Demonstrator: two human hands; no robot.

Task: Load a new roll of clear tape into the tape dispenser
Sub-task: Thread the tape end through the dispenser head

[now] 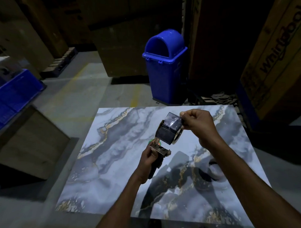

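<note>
A hand-held tape dispenser with a dark handle and a metal frame hangs above the marble-patterned table. My left hand grips its handle from below. A roll of clear tape sits on the dispenser's spindle at the top. My right hand is above and to the right of the roll and pinches the loose end of the clear tape, which is pulled up off the roll as a short glossy strip.
A blue swing-lid bin stands on the floor behind the table. Large cardboard boxes rise at the right and back. A blue crate and a brown box sit to the left.
</note>
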